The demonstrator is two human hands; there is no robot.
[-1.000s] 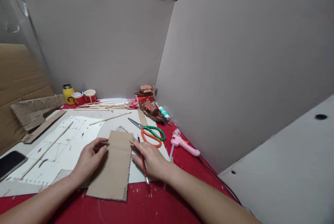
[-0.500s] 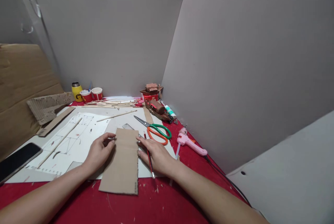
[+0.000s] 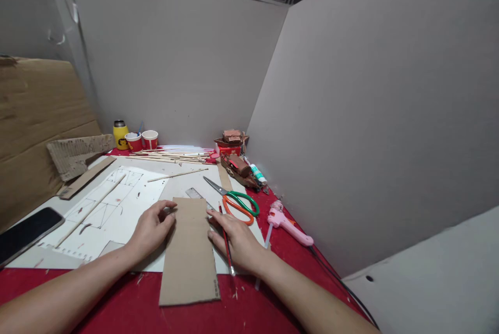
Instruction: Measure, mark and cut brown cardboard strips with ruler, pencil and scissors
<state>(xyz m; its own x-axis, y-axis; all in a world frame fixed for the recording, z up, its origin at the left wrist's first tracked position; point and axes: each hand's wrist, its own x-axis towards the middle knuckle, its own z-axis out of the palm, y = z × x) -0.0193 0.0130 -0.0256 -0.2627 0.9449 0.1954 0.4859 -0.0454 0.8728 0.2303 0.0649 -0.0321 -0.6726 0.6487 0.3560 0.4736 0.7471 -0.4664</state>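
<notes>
A rectangular piece of brown cardboard (image 3: 190, 256) lies flat between my two hands, its near part over the red table cover. My left hand (image 3: 153, 227) rests at its left edge, fingers bent and apart, fingertips by the upper left corner. At the right edge is my right hand (image 3: 236, 240), fingers apart, fingertips touching the cardboard's side. A red and black pencil (image 3: 226, 244) lies across the right hand, between thumb and forefinger. Past the cardboard, a clear ruler (image 3: 195, 194) is partly covered by it. Scissors (image 3: 234, 200) with green and orange handles lie beyond my right hand.
A pink glue gun (image 3: 288, 226) with a cable is at the right. Left are a phone (image 3: 29, 234) and a drawing sheet (image 3: 146, 196). Thin sticks (image 3: 175, 156), cups (image 3: 150, 139), a yellow bottle (image 3: 120, 135) and brown model boats (image 3: 239, 168) stand at the back.
The cardboard has turned slightly, its near end swinging right. Both hands stay beside it in much the same pose. The whole view has shifted a little.
</notes>
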